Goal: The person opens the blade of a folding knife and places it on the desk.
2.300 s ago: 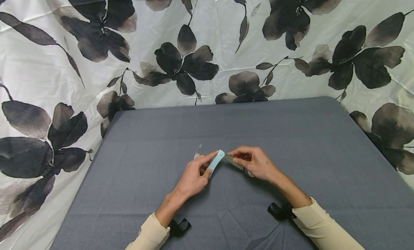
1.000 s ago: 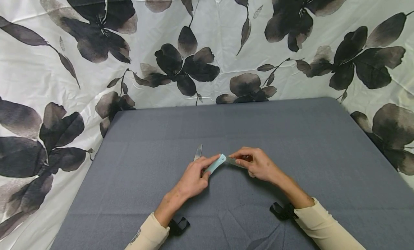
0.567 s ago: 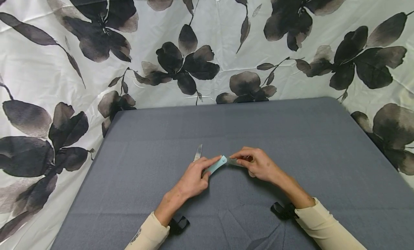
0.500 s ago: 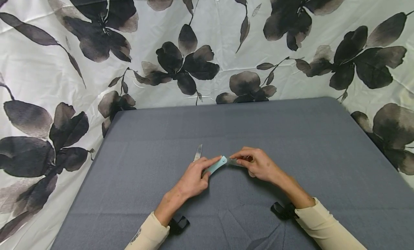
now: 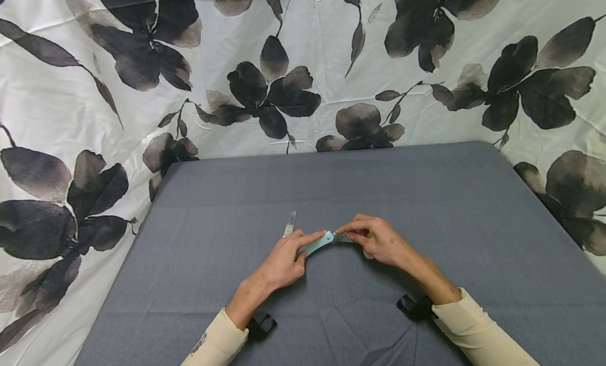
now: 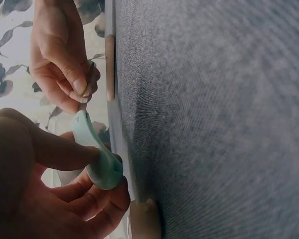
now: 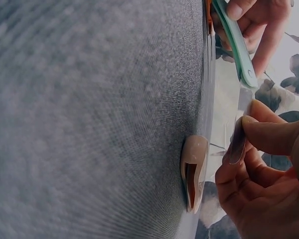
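A folding knife with a mint-green handle is between the two hands, above the grey table. My left hand grips the handle, thumb on one side and fingers on the other in the left wrist view. My right hand pinches the knife's metal blade between thumb and fingers, near its tip. The blade extends out from the handle, almost in line with it. Past my left hand, another knife's bare blade lies on the table, its handle hidden by the hand.
A folded pinkish-beige knife lies on the table below my right hand. The left wrist view has a beige handle near my left hand. Behind the table hangs a white floral cloth.
The mint handle has tilted flatter and its pivot end has shifted slightly down and right. The blade has swung from slanting downward to nearly level, straightening the knife. Both hands keep their hold.
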Available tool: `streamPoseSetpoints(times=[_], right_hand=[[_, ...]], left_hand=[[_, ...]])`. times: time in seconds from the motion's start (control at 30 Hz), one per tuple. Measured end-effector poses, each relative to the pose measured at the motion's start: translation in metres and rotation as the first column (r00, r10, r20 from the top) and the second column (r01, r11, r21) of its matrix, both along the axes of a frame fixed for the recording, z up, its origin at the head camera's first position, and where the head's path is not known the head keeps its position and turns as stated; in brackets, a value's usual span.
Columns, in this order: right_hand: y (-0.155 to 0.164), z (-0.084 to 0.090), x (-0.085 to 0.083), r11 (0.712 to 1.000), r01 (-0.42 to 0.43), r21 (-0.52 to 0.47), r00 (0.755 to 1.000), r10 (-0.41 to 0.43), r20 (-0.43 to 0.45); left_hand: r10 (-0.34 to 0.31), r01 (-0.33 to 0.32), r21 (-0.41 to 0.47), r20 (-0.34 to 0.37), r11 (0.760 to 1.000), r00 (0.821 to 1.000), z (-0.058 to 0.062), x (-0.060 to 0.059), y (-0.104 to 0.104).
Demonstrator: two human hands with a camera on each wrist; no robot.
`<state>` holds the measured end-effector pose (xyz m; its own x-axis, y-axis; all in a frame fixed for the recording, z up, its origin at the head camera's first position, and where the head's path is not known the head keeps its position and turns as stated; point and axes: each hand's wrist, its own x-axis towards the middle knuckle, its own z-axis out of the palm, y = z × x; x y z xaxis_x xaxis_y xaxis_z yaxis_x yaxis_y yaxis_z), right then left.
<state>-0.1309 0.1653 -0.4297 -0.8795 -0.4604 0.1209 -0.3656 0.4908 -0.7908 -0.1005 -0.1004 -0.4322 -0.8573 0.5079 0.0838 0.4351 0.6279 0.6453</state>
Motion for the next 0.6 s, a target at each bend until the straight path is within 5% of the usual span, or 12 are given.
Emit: streamPoseSetpoints(times=[0.6], right_hand=[[-0.0003,0.0080,-0.0089,0.997,-0.040,0.068,0.999,0.042,-0.022]], left_hand=[[-0.030,0.031,-0.085,0.011,0.996,0.999,0.0102,-0.0040,-0.0014]])
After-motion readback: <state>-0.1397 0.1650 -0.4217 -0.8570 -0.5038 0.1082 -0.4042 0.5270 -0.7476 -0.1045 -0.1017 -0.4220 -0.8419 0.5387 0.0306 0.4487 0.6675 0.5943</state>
